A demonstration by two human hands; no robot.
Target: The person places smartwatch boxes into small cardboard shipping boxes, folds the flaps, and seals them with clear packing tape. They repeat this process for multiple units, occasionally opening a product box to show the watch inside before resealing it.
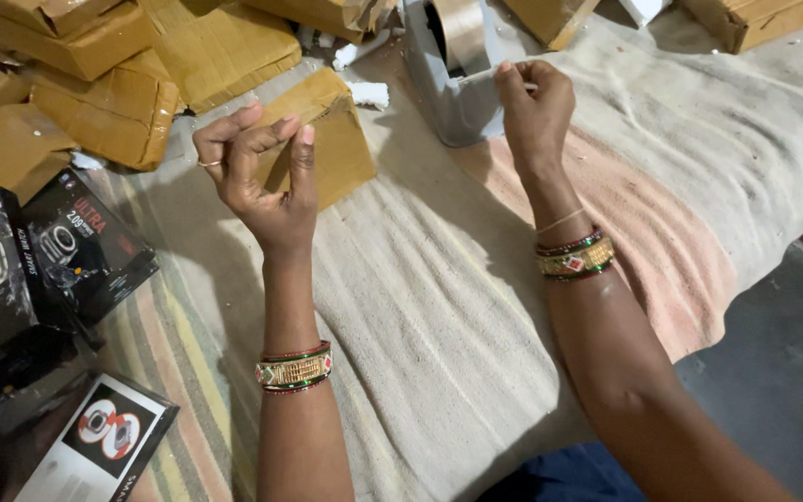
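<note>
Your left hand [262, 172] is hovering with fingers half curled and loosely spread, gripping nothing, just above a small brown-paper-wrapped parcel [332, 139] lying on the coarse, wrinkled cloth [439, 307] that is covering the surface. Your right hand [533, 107] is pinching the free end of clear tape [513, 82] between thumb and fingertips, pulling it from a grey tape dispenser [453, 93] holding a glossy brown roll. More crinkled brown parcels [113, 84] are piling up at the far left, and glossy black product boxes [48, 260] are lying beside your left arm.
</note>
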